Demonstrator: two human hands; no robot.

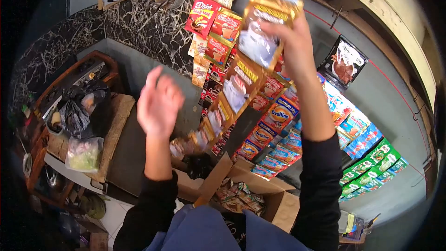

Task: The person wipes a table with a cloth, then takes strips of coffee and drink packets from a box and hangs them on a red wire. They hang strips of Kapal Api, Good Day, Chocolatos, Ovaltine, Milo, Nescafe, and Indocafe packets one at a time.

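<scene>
My right hand [296, 42], raised at the upper middle, grips the top of a long strip of gold-and-white drink sachets [239, 86]. The strip slants down to the left, its lower end smeared by motion. My left hand [160, 104] is in the air left of the strip, apart from it, fingers loosely bent and somewhat blurred, with nothing in it. Behind the strip hang red Good Day sachets [226, 24], a red Drink Beng-Beng sachet [200, 15] and orange-and-blue Ovaltine sachets [281, 112].
Below, a cardboard box [284, 211] stands against my body with sachets [239, 197] inside. Green Milo sachets [371, 167] and a black sachet [344, 62] hang along a red line at right. On the left, a wooden bench [118, 125] bears plastic bags [84, 154].
</scene>
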